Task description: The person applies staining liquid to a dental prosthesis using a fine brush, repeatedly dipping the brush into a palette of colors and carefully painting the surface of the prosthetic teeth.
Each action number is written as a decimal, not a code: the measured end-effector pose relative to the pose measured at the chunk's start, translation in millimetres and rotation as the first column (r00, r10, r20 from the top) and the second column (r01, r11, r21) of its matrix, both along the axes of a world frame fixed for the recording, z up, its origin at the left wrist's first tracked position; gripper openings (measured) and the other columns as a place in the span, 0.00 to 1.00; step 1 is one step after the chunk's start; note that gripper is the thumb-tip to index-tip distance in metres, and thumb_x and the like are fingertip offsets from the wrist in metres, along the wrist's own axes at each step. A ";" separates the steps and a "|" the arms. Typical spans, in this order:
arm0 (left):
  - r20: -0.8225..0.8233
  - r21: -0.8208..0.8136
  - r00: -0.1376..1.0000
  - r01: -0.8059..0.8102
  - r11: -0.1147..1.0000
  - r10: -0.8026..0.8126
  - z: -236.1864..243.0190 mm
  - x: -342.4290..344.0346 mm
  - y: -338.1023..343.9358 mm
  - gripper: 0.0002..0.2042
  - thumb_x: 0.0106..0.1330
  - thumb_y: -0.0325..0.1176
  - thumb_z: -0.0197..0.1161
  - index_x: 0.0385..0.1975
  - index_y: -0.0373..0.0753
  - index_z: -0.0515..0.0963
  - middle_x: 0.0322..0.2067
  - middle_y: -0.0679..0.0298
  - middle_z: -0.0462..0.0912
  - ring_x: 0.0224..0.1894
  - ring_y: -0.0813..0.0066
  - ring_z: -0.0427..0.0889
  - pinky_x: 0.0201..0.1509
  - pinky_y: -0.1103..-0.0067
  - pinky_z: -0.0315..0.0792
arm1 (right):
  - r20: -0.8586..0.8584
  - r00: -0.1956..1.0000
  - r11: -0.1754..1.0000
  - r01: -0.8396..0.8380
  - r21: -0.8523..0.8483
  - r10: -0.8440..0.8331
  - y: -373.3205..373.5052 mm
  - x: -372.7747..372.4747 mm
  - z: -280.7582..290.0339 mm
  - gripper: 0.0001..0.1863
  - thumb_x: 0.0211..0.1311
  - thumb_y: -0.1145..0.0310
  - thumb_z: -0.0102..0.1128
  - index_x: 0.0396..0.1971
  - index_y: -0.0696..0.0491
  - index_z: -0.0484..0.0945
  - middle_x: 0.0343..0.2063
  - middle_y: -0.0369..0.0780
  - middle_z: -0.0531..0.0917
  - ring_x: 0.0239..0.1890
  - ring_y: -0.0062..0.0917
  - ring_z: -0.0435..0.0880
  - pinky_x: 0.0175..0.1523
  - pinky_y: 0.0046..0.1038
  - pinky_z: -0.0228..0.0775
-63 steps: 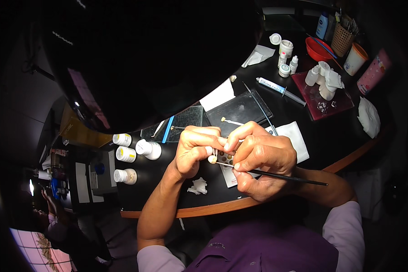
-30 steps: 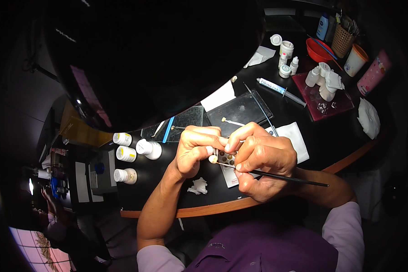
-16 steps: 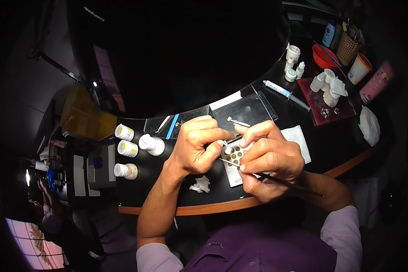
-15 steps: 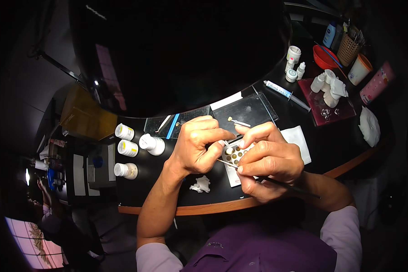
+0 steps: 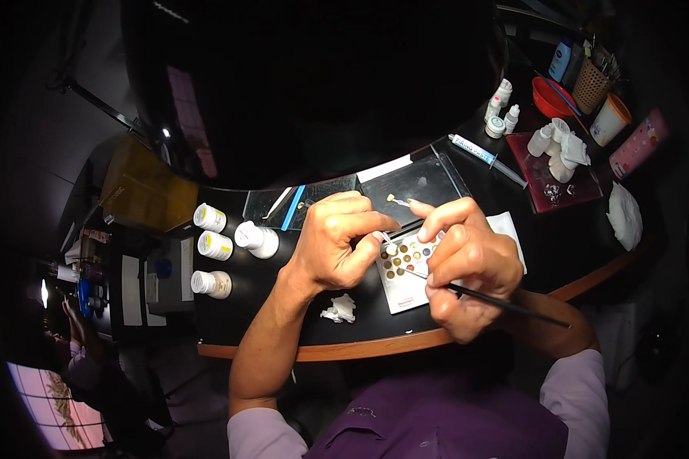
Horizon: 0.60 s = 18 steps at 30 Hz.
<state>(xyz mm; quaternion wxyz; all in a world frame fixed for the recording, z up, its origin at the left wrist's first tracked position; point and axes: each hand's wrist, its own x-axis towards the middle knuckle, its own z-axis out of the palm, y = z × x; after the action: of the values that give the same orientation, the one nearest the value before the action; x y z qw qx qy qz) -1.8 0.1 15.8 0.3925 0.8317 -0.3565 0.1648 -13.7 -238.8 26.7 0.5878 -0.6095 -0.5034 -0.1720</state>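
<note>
My left hand point(image 5: 333, 241) is closed on a thin pale holder point(image 5: 385, 239), which carries a small whitish piece point(image 5: 391, 249) at its end. My right hand point(image 5: 471, 268) grips a slender black-handled brush point(image 5: 513, 310); its tip sits over a white palette point(image 5: 406, 298) with several rows of round wells in browns, yellows and other colours, below and right of the whitish piece. Whether the tip touches a well I cannot tell. A crumpled tissue point(image 5: 338, 308) lies below my left hand.
White jars point(image 5: 214, 246) stand left; a glass slab point(image 5: 260, 214) and dark slab point(image 5: 402, 180) lie behind. Right are a syringe point(image 5: 486, 159), maroon board point(image 5: 536, 191) with bottles, and red bowl point(image 5: 551, 99). A large black shade point(image 5: 306, 92) hangs above. A co-worker point(image 5: 80, 336) shows at far left.
The brush tip has moved away from the whitish piece toward the wells. My right hand has shifted right, uncovering more of the palette. The view has shifted slightly, showing less shade at left.
</note>
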 end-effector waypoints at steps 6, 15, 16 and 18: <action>0.056 0.022 0.998 0.028 0.999 -0.029 1.2 -0.9 2.3 0.13 0.50 0.31 0.62 0.32 0.34 0.88 0.17 0.62 0.71 0.20 0.66 0.70 0.29 0.69 0.65 | -0.304 0.949 0.996 -0.065 0.055 0.079 -0.6 2.7 -7.8 0.07 0.52 0.80 0.62 0.32 0.56 0.77 0.23 0.38 0.81 0.48 0.34 0.79 0.67 0.53 0.75; 0.244 0.096 0.969 0.026 0.995 -0.049 1.2 -3.3 3.9 0.18 0.44 0.34 0.63 0.35 0.35 0.90 0.18 0.64 0.70 0.20 0.66 0.68 0.27 0.69 0.62 | -0.271 0.946 0.983 -0.156 0.094 0.176 0.9 8.8 -15.8 0.11 0.46 0.86 0.61 0.27 0.55 0.73 0.23 0.39 0.80 0.44 0.35 0.84 0.60 0.43 0.79; 0.247 0.087 0.968 0.018 0.996 -0.040 1.6 -4.2 4.3 0.18 0.44 0.34 0.63 0.35 0.35 0.90 0.18 0.64 0.70 0.20 0.66 0.68 0.27 0.69 0.62 | -0.259 0.949 0.981 -0.158 0.111 0.182 1.3 8.5 -15.6 0.11 0.45 0.86 0.61 0.26 0.54 0.73 0.23 0.39 0.80 0.44 0.36 0.85 0.60 0.45 0.80; 0.290 0.096 0.955 0.027 0.995 -0.054 3.8 -5.1 3.2 0.19 0.42 0.35 0.63 0.35 0.35 0.90 0.18 0.65 0.70 0.19 0.67 0.68 0.27 0.70 0.61 | -0.232 0.959 0.986 -0.147 0.082 0.162 1.5 8.4 -14.8 0.11 0.43 0.86 0.60 0.25 0.53 0.72 0.22 0.38 0.79 0.43 0.37 0.85 0.60 0.47 0.82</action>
<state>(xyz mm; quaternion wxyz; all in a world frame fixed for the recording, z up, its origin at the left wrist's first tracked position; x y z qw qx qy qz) -6.9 3.3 19.7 0.3004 0.8077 -0.4346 0.2615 -5.3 -237.3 11.8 0.6747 -0.5655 -0.4695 -0.0672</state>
